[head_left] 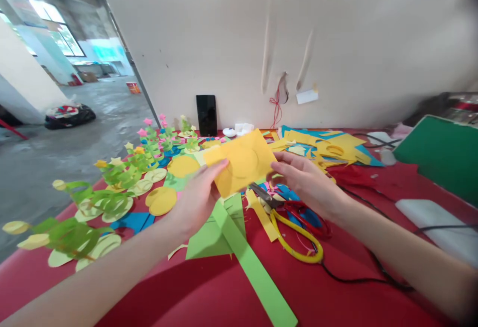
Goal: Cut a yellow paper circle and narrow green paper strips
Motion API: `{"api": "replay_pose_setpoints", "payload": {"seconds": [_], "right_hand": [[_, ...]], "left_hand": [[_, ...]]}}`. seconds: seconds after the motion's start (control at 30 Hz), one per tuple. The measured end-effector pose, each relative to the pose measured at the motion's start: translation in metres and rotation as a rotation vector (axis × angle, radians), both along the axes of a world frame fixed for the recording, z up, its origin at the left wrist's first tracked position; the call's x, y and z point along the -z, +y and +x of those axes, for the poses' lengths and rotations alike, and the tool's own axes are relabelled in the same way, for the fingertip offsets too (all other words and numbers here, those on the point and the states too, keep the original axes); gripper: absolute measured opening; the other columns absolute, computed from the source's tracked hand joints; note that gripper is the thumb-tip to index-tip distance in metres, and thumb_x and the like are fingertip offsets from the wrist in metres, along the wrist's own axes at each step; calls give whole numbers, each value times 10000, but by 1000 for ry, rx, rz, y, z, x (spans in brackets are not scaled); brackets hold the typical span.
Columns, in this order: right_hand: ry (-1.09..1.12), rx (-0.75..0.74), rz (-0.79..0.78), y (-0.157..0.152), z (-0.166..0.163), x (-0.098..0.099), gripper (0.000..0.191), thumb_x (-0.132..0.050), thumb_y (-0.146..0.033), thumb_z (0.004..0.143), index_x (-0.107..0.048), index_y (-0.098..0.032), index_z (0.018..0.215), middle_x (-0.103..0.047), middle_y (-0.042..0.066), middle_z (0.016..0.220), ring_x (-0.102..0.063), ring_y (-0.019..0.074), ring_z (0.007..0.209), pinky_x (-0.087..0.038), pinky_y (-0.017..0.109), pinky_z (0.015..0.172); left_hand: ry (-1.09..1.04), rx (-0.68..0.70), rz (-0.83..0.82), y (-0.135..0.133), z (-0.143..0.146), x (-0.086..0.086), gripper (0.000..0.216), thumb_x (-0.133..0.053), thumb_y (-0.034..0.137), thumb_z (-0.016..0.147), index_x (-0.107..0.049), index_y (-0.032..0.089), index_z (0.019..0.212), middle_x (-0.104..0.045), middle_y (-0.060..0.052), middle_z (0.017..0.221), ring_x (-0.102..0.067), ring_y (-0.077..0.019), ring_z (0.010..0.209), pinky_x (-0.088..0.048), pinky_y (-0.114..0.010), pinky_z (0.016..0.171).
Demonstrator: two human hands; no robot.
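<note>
Both my hands hold up a yellow paper rectangle (244,163) marked with a circle outline. My left hand (197,195) grips its lower left side, thumb on top. At the right edge, the fingers of my right hand (304,177) pinch the sheet. Below it, scissors (295,255) with yellow and red handle loops lie on the red table; whether they are one pair or two is unclear. A green paper sheet (203,240) lies under a long light-green strip (254,277). Cut yellow circles (162,201) rest just left of my left hand.
Paper flower stands (100,202) line the table's left side. A black phone (206,115) leans on the white panel (209,43). Yellow and blue paper scraps (336,148) lie at the back right. A green board (444,153) and a black cable (354,281) are at right.
</note>
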State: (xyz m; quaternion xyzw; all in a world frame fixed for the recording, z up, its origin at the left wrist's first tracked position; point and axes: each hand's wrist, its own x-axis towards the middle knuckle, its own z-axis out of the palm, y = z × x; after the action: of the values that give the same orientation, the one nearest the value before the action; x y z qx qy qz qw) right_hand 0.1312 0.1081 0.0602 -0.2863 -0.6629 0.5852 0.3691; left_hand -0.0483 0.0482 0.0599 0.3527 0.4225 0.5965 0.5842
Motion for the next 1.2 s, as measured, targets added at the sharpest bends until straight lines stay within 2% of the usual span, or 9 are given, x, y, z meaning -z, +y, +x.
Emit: {"api": "replay_pose_setpoints", "payload": {"seconds": [0.13, 0.27, 0.4, 0.47, 0.57, 0.7, 0.87, 1.07, 1.2], "right_hand": [[-84, 143, 24, -4, 7, 2, 160, -575, -290, 740, -567, -140, 797, -572, -2, 714, -506, 66, 576, -411, 181, 524], [-152, 94, 80, -5, 11, 2, 140, -628, -267, 686, -587, -139, 725, -567, -9, 668, -506, 82, 578, -404, 198, 531], [-453, 273, 374, -3, 19, 2, 260, -519, -339, 779, -582, -149, 612, -520, -19, 489, -457, 81, 450, -375, 208, 474], [-678, 361, 559, -4, 27, 5, 184, -499, -284, 789, -620, -154, 743, -565, -6, 535, -498, 99, 468, -398, 219, 503], [-840, 279, 604, -15, 41, 15, 373, -574, -183, 701, -568, -160, 1073, -655, 69, 854, -610, 191, 704, -456, 283, 630], [-1047, 87, 593, -39, 50, 34, 409, -530, -160, 709, -552, -112, 1115, -585, 164, 1085, -573, 286, 940, -459, 388, 769], [-1078, 92, 528, -43, 42, 53, 575, -489, -86, 636, -470, -88, 1211, -550, 173, 1120, -542, 282, 990, -431, 394, 846], [-1036, 220, 321, -34, 40, 30, 677, -513, -104, 543, -451, -129, 1216, -573, 130, 1086, -568, 275, 928, -467, 385, 780], [-645, 281, 173, -32, 44, 15, 492, -572, -254, 640, -430, -209, 1109, -573, 80, 1035, -610, 182, 717, -507, 283, 562]], "left_hand": [[174, 140, -95, -15, -4, 5, 190, -651, 256, 705, -676, 157, 866, -674, -74, 918, -608, -217, 854, -485, -255, 703], [471, 249, -109, -19, -7, 5, 199, -621, 373, 714, -688, 185, 716, -654, -49, 685, -583, -184, 620, -403, -235, 508], [970, 90, 69, -13, -13, 10, 326, -636, 395, 686, -549, 179, 457, -383, 27, 421, -303, -102, 408, -173, -241, 427], [1039, 3, 148, -8, -18, 13, 367, -650, 362, 677, -470, 177, 416, -290, 43, 418, -218, -99, 424, -131, -250, 445], [971, -8, 133, -4, -22, 14, 361, -624, 363, 703, -461, 174, 441, -338, 39, 440, -266, -100, 425, -156, -236, 430], [740, 79, 89, -4, -18, 10, 203, -565, 378, 759, -600, 182, 802, -613, -24, 724, -551, -177, 626, -383, -222, 510], [413, 107, 25, -11, -12, 4, 257, -608, 331, 741, -598, 203, 964, -660, -52, 922, -611, -228, 806, -491, -272, 654], [304, 4, 12, -22, -5, -5, 250, -680, 257, 682, -588, 242, 915, -677, -17, 919, -630, -243, 842, -529, -290, 662], [265, -39, 25, -28, -1, -6, 223, -674, 258, 691, -597, 243, 900, -673, -8, 944, -621, -255, 872, -533, -292, 682]]}}
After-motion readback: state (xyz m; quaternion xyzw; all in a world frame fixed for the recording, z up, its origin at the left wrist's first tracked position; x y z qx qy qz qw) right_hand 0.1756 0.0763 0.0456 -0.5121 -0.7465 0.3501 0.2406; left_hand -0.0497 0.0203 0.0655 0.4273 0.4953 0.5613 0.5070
